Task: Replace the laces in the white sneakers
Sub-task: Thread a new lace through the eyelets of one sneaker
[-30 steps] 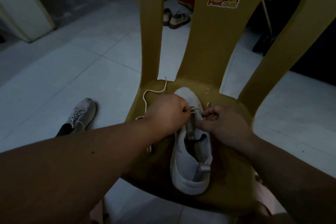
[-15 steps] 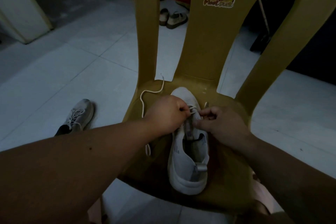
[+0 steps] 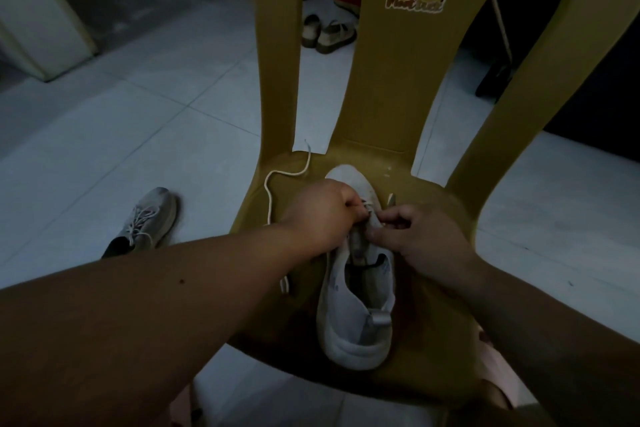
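Your white sneaker [image 3: 353,315] lies on the seat of the yellow plastic chair [image 3: 433,305], toe toward the backrest, heel toward you. Its upper is a greyish knit with a heel pull tab and an open collar. Your left hand [image 3: 322,215], fingers curled, pinches the lace [image 3: 268,198] at the eyelets. The lace's loose length loops off to the left. Your right hand [image 3: 419,239] pinches the other end between thumb and forefinger.
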`<state>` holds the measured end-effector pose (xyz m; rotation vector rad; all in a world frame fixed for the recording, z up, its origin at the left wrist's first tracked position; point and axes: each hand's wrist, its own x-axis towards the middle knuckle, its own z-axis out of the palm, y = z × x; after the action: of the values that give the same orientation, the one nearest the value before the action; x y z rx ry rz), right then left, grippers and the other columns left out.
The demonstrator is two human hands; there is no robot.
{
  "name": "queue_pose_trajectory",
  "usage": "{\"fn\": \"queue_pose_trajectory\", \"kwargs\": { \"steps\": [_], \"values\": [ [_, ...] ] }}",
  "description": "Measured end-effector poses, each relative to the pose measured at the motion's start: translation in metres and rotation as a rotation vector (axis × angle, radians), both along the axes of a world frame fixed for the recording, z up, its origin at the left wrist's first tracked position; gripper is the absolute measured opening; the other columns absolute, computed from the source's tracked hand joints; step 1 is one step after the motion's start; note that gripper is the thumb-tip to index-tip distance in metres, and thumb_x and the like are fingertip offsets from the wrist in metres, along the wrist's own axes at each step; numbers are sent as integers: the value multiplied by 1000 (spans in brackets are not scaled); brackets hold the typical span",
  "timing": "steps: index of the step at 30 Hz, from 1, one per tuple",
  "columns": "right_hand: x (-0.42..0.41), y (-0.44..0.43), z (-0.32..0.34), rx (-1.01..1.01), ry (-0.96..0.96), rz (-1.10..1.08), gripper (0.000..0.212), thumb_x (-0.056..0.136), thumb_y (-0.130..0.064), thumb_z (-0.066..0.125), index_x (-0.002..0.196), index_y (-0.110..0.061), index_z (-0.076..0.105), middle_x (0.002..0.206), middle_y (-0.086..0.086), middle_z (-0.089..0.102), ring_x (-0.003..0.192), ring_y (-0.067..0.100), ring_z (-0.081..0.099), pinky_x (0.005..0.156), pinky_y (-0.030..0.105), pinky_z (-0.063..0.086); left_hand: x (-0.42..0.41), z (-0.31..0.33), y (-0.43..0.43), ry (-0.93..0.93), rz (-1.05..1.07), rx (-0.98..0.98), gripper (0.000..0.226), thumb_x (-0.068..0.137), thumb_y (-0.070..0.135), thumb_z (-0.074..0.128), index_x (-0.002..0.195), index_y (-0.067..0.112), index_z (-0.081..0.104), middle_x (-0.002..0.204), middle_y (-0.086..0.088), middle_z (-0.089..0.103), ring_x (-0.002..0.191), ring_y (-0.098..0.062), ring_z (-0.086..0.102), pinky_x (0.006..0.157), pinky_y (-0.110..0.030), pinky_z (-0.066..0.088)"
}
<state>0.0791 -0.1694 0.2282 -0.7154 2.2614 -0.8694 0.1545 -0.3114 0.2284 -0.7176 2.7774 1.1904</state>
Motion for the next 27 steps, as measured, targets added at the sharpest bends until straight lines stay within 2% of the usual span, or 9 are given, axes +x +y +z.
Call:
{"fn": "queue_pose_trajectory", "kwargs": {
  "steps": [2,5,7,11,15,19,22,27],
  "values": [
    [1,0,0,-1,-3,23,9,84,-37,69,87,-41,61,81,-20,64,74,-3,61,57,9,45,-2,2,1,-38,-9,9,16,92,29,57,86,23,70,90,1,68,82,-13,61,69,-27,46],
    [2,0,1,3,13,26,7,85,-38,67,87,-40,61,79,-20,63,73,-1,60,54,9,43,-4,6,1,-102,-78,-154,20,94,28,52,97,21,70,94,1,66,90,-16,61,69,-25,40],
    [1,-1,0,8,34,16,8,85,-38,66,93,-37,65,79,-17,65,72,2,62,54,12,44,-4,8,0,-100,-84,-187,20,94,29,51,97,21,69,95,1,65,91,-18,60,70,-26,40],
    [0,-1,-3,18,54,-23,26,84,-38,68,109,-30,67,78,-21,63,66,-6,58,46,5,37,-6,10,-3,-126,-116,-232,19,93,29,54,90,22,71,90,0,68,83,-15,59,67,-26,40],
    [-1,-1,-3,25,34,-32,32,84,-41,68,113,-30,65,79,-22,61,69,-7,58,50,7,37,-3,8,-6,-126,-145,-258,18,92,24,54,91,22,72,89,-1,68,81,-15,59,65,-25,41],
    [-2,0,-4,8,11,-43,32,84,-36,69,114,-27,65,79,-24,60,64,-12,57,47,2,37,-1,8,-8,-120,-191,-351,24,95,27,51,98,20,73,96,0,68,83,-13,58,60,-21,37],
    [-2,0,-3,-4,3,-48,31,84,-33,70,114,-26,66,78,-23,59,59,-17,55,46,1,36,-2,7,-8,-122,-195,-342,24,95,31,52,99,21,73,97,1,68,83,-11,56,62,-21,34],
    [-2,1,-4,-4,-9,-56,30,84,-34,70,113,-27,66,78,-23,60,60,-14,55,47,2,37,-3,7,-7,-106,-194,-325,26,95,31,51,97,19,74,94,0,67,80,-10,54,64,-22,32]
  ]
}}
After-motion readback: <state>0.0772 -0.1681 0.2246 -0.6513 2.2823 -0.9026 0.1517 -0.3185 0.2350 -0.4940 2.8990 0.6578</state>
